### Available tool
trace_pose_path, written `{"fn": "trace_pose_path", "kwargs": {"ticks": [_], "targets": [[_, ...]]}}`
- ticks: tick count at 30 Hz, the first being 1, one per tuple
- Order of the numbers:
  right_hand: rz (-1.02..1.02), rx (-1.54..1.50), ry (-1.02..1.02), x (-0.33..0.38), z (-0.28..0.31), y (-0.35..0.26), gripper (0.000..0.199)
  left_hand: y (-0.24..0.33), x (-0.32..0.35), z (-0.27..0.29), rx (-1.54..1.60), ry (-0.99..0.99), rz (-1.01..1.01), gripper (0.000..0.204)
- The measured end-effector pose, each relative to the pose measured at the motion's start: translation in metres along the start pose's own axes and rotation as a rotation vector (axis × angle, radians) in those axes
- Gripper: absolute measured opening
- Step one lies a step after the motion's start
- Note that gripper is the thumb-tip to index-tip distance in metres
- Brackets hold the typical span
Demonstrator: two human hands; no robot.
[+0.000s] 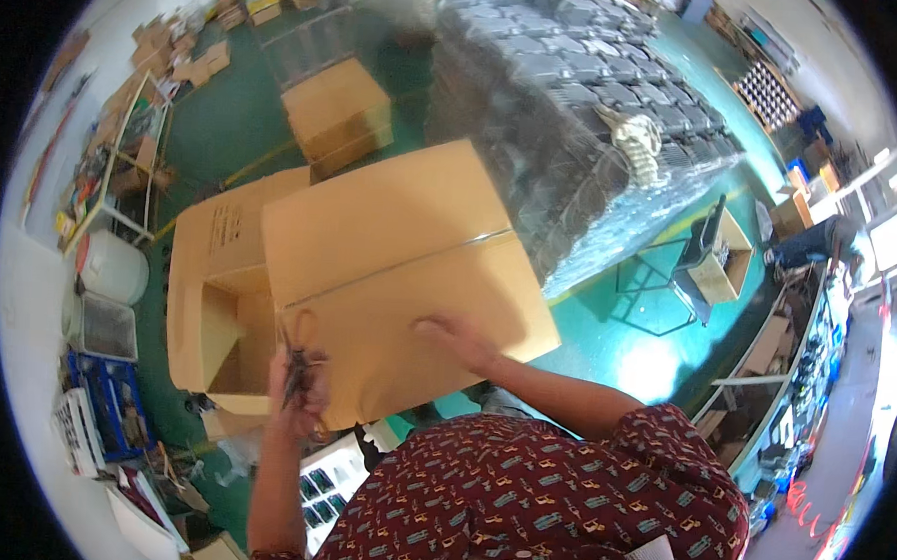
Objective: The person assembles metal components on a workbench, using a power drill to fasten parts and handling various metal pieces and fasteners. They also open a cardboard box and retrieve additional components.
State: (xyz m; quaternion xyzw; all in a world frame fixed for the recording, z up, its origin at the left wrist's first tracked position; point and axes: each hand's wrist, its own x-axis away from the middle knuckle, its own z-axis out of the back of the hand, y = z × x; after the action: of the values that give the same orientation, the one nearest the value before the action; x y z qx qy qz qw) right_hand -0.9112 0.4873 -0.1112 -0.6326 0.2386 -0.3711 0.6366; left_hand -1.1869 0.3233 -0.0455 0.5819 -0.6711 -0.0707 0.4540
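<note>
A large brown cardboard box (390, 237) stands in front of me with its top flaps closed along a taped seam. My right hand (458, 340) lies flat on the near flap, fingers spread. At the box's near left corner my left hand (297, 382) grips a pair of scissors (300, 346) with orange handles, held against the flap edge. An open cardboard box (217, 300) lies on its side just left of the closed one, touching it.
A tall pallet of dark trays wrapped in clear film (586, 106) rises behind the box, with work gloves (637, 140) on top. A smaller sealed carton (338, 113) sits further back. A white bin (114, 267), blue crates (113, 405) and shelving line the left. Green floor (626, 338) shows right.
</note>
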Motion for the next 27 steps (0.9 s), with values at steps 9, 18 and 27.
{"fn": "trace_pose_path", "kwargs": {"ticks": [9,18,27], "targets": [[-0.424,-1.222,-0.152,0.020,0.084,-0.044,0.027,-0.086,-0.083,-0.196,0.180,-0.140,0.298,0.076],[-0.102,-0.240,0.502,-0.053,0.260,0.034,0.028,-0.146,-0.106,-0.145,-0.929,0.098,-0.098,0.043],[-0.056,0.265,0.356,-0.111,0.261,0.071,0.038,-0.172,-0.077,-0.134,-1.067,0.220,-0.170,0.032]]}}
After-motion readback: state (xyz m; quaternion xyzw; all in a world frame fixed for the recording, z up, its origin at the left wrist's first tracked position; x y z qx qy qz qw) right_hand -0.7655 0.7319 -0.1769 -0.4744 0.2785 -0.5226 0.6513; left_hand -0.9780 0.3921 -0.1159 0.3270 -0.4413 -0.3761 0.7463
